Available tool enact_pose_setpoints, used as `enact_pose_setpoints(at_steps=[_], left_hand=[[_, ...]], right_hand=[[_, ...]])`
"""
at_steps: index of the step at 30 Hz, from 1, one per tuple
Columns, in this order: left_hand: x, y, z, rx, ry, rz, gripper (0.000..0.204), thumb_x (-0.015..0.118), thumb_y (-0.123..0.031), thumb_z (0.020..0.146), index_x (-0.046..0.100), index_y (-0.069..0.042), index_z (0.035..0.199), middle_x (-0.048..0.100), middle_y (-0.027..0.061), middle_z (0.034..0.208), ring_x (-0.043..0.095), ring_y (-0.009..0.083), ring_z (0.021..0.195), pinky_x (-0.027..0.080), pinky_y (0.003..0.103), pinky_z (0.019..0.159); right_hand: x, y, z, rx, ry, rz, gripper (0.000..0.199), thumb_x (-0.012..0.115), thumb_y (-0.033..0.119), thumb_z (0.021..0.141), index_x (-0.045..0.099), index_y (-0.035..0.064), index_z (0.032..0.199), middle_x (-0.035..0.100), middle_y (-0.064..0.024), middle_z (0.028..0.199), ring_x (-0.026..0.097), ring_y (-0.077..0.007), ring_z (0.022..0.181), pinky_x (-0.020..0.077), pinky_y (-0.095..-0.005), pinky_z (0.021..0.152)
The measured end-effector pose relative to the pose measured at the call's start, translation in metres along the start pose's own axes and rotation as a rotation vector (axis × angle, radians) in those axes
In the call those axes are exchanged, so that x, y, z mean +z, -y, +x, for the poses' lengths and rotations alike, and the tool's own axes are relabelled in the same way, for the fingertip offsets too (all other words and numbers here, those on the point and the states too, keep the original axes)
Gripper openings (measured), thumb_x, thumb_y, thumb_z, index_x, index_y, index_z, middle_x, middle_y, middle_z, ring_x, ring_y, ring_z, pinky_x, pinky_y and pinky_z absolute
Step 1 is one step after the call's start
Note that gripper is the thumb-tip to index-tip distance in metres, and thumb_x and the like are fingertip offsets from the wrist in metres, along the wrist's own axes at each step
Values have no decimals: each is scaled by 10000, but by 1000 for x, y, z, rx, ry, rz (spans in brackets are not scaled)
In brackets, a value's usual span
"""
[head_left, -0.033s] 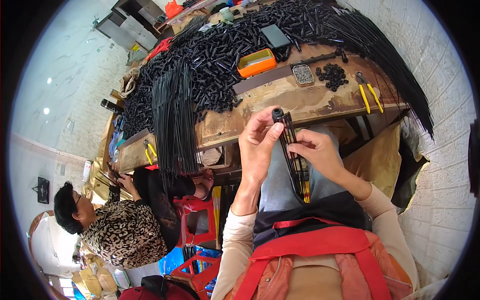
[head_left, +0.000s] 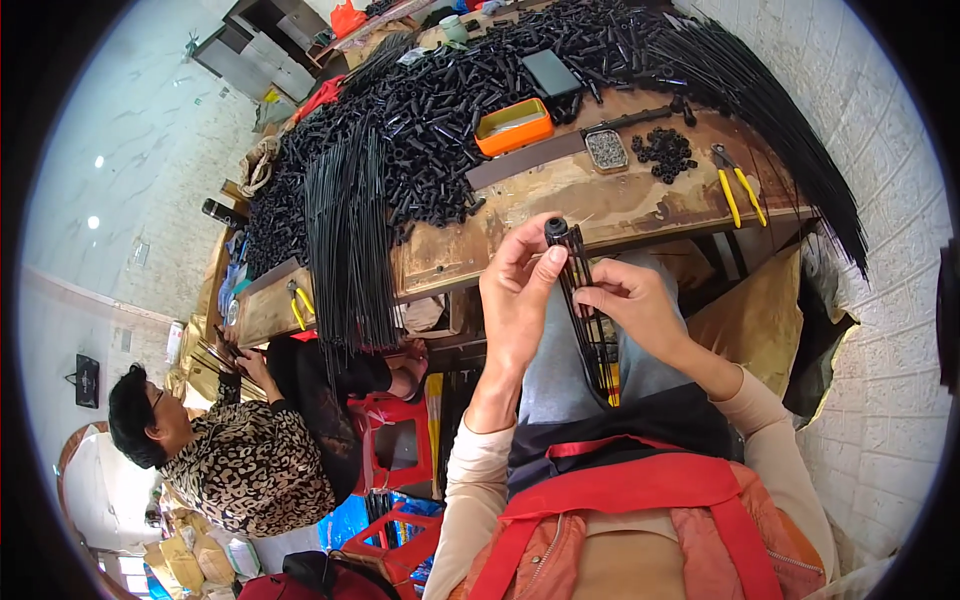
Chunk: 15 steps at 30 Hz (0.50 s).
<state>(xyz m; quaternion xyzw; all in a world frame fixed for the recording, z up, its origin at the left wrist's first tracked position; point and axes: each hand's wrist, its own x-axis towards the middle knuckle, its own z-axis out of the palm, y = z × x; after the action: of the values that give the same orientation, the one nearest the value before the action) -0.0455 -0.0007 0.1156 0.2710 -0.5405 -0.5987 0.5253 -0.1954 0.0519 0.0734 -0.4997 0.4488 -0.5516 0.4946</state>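
Note:
A slim black umbrella frame [head_left: 592,330], its thin ribs folded along the shaft, stands tilted over my lap with its round black end upward. My left hand [head_left: 517,290] grips it just below that end, thumb across the front and fingers behind. Lower down on the other side, my right hand [head_left: 628,300] pinches the thin ribs between thumb and fingers. A fine thin strand sticks out beside the black end. The frame's lower end rests near my dark apron, beside a small yellow and red patch.
Ahead, a worn wooden table [head_left: 440,255] bears a heap of black plastic parts [head_left: 430,130], bundles of thin black rods [head_left: 350,230], an orange box [head_left: 514,125], a dish of small metal pieces [head_left: 606,150] and yellow-handled pliers [head_left: 740,185]. A co-worker [head_left: 240,450] sits at left; a white wall stands at right.

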Motion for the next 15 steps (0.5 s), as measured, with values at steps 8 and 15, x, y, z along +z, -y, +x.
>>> enact_pose_setpoints(at_steps=[8,15], left_hand=[[10,4,-3,98,-172,137,286,706,-44,873,597,-18,1136,615,9,962,575,80,827,476,239,779],[0,6,4,-44,18,-86,303,600,-166,967,567,3,1216,621,45,928,585,118,831,479,251,772]], right_hand=[[11,2,6,-20,-30,-52,82,677,35,864,645,-38,843,638,-23,745,599,-63,700,470,-226,614],[3,-13,16,10,-5,-99,75,703,20,836,663,-43,835,645,-24,743,601,-65,691,469,-221,613]])
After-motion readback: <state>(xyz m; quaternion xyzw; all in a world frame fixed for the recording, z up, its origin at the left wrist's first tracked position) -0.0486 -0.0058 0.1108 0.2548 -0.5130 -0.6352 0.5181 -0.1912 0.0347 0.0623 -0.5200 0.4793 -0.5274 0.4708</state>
